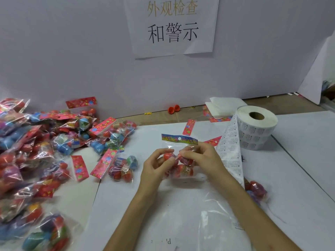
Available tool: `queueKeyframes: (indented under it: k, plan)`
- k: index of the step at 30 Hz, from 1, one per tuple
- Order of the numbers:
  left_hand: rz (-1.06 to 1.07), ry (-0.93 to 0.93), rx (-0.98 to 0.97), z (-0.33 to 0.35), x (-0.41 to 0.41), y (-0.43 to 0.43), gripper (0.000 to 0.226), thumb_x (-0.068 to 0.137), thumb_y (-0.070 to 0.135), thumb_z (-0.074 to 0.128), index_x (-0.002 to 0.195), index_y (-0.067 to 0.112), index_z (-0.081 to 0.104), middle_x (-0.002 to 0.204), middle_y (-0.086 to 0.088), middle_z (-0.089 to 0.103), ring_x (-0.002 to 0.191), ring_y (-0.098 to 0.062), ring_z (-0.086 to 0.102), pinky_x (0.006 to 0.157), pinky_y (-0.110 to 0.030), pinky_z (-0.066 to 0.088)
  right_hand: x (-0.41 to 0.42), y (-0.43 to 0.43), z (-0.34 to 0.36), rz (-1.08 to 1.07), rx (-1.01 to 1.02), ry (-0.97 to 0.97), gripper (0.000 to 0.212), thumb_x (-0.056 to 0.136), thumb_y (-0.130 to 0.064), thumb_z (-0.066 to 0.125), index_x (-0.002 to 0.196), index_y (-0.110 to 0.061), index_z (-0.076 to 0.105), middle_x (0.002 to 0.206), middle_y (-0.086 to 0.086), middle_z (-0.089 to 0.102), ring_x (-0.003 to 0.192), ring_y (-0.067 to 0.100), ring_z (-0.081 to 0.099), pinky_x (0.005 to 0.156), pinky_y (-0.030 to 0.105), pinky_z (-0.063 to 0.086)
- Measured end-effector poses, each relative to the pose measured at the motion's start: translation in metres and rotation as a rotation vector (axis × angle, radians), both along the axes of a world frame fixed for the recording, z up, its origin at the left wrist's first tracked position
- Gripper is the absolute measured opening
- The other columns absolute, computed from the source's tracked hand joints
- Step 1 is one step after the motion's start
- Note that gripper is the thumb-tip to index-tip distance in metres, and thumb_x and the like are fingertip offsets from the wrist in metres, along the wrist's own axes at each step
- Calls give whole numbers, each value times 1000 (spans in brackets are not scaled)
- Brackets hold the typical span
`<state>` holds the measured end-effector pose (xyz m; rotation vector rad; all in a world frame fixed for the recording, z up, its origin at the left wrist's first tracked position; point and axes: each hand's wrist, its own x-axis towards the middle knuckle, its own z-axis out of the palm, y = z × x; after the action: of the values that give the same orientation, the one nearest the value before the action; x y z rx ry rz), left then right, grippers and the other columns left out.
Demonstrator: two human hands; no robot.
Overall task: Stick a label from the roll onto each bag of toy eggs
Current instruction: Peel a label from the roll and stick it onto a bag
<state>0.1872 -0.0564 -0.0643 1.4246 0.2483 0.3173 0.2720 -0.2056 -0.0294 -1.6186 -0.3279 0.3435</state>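
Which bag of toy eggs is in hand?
Find the white wall sign with black characters. Below it, the left hand and right hand hold a clear plastic bag of red toy eggs. Its header card is blue; the piled bags at left have red ones.

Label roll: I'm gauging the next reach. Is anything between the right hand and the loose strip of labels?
Nothing visible does. The strip trails from the label roll right beside the right hand. That hand and the left hand both grip the bag of toy eggs.

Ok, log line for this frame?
left hand: holds bag | right hand: holds bag | label roll: right, strip unwound | bag pile: left
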Motion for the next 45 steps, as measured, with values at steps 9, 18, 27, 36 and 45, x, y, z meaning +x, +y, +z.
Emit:
queueKeyframes:
  k: [9, 18, 27, 36, 45]
  plan:
    - [188, -6, 178, -3, 1, 0, 29, 86, 21, 83, 111, 28, 68, 92, -1, 78, 86, -15, 76, 66, -19, 57, 8, -5, 0, -75, -113, -193, 3, 93, -18, 72, 94, -17, 74, 85, -3, 73, 80, 11, 68, 72, 27, 54]
    - [354, 23, 455, -2, -2, 1, 74, 89, 24, 79, 151, 28, 40, 138, 12, 55, 117, -3, 61, 90, -12, 53, 26, -45, 13, -765, -399, -516, 51, 77, -6, 80, 125, -15, 63, 136, 10, 54, 128, 30, 46, 97, 41, 41]
    - [262, -208, 592, 1, -5, -13, 22, 94, 13, 68, 110, 28, 65, 94, 18, 72, 84, -11, 72, 72, -14, 54, 25, -46, 11, -660, -110, -251, 71, 81, -2, 80, 137, -20, 40, 134, 3, 55, 106, 19, 64, 71, 16, 50]
    - [57, -143, 455, -5, -4, -15, 19, 94, 25, 66, 113, 27, 66, 89, 5, 74, 72, -22, 72, 62, -42, 64, 22, -36, 8, -81, -296, 87, 13, 93, -24, 68, 98, -13, 74, 88, 4, 78, 85, 22, 76, 83, 42, 59]
    - [-168, 170, -39, 8, -5, -15, 68, 70, 55, 84, 130, 35, 62, 121, 3, 73, 116, -18, 67, 90, -32, 54, 19, -41, 22, 30, 310, 245, 42, 90, -24, 66, 128, -5, 62, 124, 22, 69, 117, 39, 65, 104, 53, 48]
